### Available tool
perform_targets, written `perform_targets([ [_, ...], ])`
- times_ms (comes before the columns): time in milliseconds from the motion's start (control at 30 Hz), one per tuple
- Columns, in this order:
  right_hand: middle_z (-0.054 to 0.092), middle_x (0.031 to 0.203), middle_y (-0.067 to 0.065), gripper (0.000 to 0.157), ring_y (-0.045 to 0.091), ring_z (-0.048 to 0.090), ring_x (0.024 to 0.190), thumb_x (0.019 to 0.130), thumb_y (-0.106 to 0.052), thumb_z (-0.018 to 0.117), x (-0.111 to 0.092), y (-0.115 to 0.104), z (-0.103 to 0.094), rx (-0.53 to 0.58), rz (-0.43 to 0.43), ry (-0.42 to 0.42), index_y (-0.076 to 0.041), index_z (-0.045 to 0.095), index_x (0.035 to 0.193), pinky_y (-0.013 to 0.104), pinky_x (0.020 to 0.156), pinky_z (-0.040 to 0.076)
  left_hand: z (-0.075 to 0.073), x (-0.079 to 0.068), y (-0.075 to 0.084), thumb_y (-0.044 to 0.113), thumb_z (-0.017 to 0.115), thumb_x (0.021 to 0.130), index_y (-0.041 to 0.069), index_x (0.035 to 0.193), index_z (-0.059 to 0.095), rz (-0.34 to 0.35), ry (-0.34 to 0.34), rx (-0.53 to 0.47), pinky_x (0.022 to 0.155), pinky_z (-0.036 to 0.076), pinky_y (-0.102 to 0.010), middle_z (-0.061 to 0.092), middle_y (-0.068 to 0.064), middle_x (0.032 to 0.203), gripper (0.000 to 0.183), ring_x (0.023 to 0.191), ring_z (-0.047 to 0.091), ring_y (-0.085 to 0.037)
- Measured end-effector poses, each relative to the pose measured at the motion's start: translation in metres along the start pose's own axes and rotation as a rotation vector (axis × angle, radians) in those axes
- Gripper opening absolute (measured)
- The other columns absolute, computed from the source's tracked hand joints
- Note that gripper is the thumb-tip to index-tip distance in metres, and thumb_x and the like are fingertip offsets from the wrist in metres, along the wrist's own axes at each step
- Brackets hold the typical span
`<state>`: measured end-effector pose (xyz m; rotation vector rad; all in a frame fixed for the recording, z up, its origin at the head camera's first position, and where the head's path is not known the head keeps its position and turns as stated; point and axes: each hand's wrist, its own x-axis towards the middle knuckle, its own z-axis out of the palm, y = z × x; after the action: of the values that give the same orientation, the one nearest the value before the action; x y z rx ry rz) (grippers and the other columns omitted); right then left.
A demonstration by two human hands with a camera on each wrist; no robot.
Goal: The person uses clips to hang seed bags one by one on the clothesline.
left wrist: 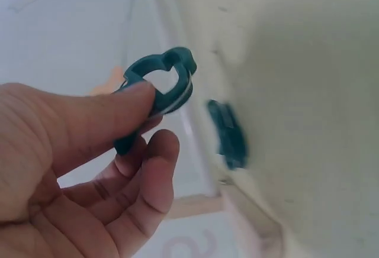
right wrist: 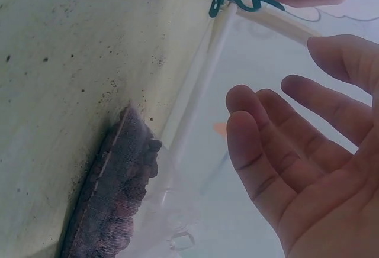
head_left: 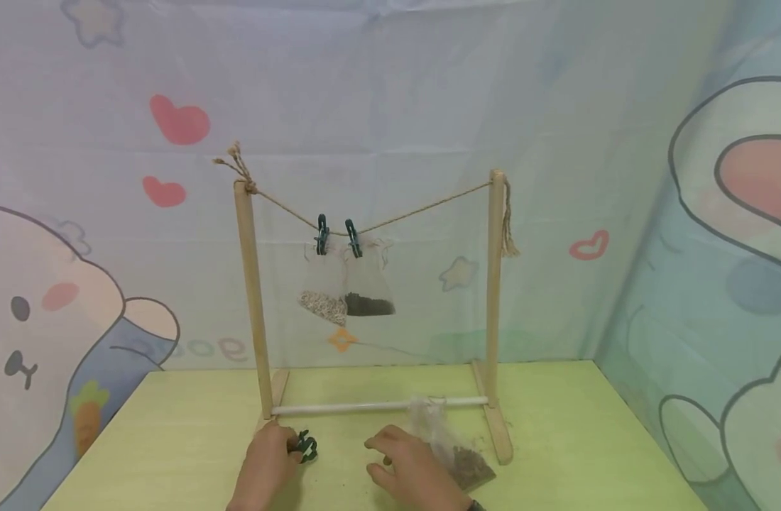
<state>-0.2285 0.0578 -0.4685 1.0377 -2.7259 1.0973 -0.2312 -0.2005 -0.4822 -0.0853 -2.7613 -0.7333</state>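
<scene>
My left hand (head_left: 267,460) pinches a dark green clip (left wrist: 166,80) between thumb and forefinger, just above the table. A second green clip (left wrist: 228,134) lies on the table beside it. My right hand (head_left: 411,465) holds nothing; its fingers are spread and relaxed, as the right wrist view shows. Close to its right side lies a sheer mesh bag (head_left: 470,465) with dark brown pieces gathered in its bottom. Two more mesh bags hang from the rope, one with pale grains (head_left: 323,306) and one with dark grains (head_left: 368,305), each held by a green clip.
A wooden frame stands on the yellow table (head_left: 173,426), with a left post (head_left: 253,298), a right post (head_left: 495,298) and a white bar (head_left: 378,407) low between them. A sagging rope (head_left: 429,206) joins the post tops. Dark crumbs dot the tabletop.
</scene>
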Motion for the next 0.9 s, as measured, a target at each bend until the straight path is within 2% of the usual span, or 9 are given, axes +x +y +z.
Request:
perform_targets([
  [133,0.068,0.116,0.01,0.029,0.004,0.064,0.084,0.099,-0.016,0.07,0.003,0.003,-0.001,0.05,-0.011,0.037,-0.002,0.071,0.124,0.02,0.07,0.054,-0.009,-0.001,0.017,-0.001,0.086,0.077,0.008,0.073,0.073,0.037,-0.015,-0.07,0.061,0.047,-0.029,0.056,0.001,0.076,0.017,0.069,0.052,-0.011],
  [267,0.07,0.115,0.014,0.033,0.01,0.067,0.086,0.103,-0.02,0.066,0.006,0.008,-0.001,0.183,0.001,0.083,-0.001,0.068,0.13,0.022,0.07,0.054,-0.016,-0.003,0.041,0.003,0.084,0.082,0.007,0.078,0.074,0.079,-0.073,-0.184,0.061,0.046,-0.023,0.056,0.002,0.078,0.012,0.07,0.052,-0.009],
  [400,0.072,0.112,0.018,0.038,0.019,0.072,0.087,0.107,-0.022,0.06,0.008,0.013,-0.001,0.328,0.024,0.112,0.004,0.063,0.135,0.024,0.071,0.056,-0.015,-0.003,0.062,0.009,0.083,0.086,0.008,0.082,0.074,0.135,-0.134,-0.264,0.06,0.046,-0.022,0.058,0.004,0.08,0.01,0.069,0.051,-0.006],
  [500,0.074,0.104,0.019,0.036,0.023,0.073,0.079,0.107,-0.02,0.058,0.008,0.016,-0.001,0.42,0.052,0.109,0.006,0.063,0.132,0.023,0.066,0.056,-0.011,-0.003,0.072,0.012,0.082,0.088,0.009,0.085,0.076,0.16,-0.17,-0.333,0.06,0.047,-0.023,0.063,0.003,0.081,0.008,0.069,0.053,-0.005],
  [600,0.074,0.094,0.02,0.028,0.024,0.071,0.068,0.106,-0.015,0.059,0.008,0.019,-0.003,0.481,0.067,0.103,0.006,0.067,0.123,0.022,0.059,0.055,-0.006,-0.002,0.078,0.013,0.082,0.088,0.006,0.089,0.077,0.163,-0.184,-0.393,0.06,0.05,-0.023,0.068,0.001,0.084,0.008,0.069,0.058,-0.005],
  [733,0.073,0.087,0.021,0.019,0.019,0.067,0.06,0.104,-0.008,0.061,0.007,0.019,-0.003,0.5,0.067,0.118,0.005,0.071,0.112,0.021,0.056,0.053,-0.002,-0.003,0.081,0.012,0.084,0.086,0.002,0.095,0.078,0.152,-0.176,-0.412,0.06,0.052,-0.023,0.069,-0.001,0.085,0.014,0.07,0.061,-0.006],
  [900,0.074,0.086,0.019,0.02,0.01,0.064,0.06,0.104,-0.008,0.06,0.006,0.02,-0.004,0.496,0.113,0.14,0.005,0.073,0.113,0.021,0.055,0.053,-0.002,-0.003,0.08,0.011,0.085,0.085,-0.002,0.103,0.078,0.148,-0.165,-0.409,0.059,0.052,-0.022,0.071,0.0,0.084,0.023,0.068,0.061,-0.005],
])
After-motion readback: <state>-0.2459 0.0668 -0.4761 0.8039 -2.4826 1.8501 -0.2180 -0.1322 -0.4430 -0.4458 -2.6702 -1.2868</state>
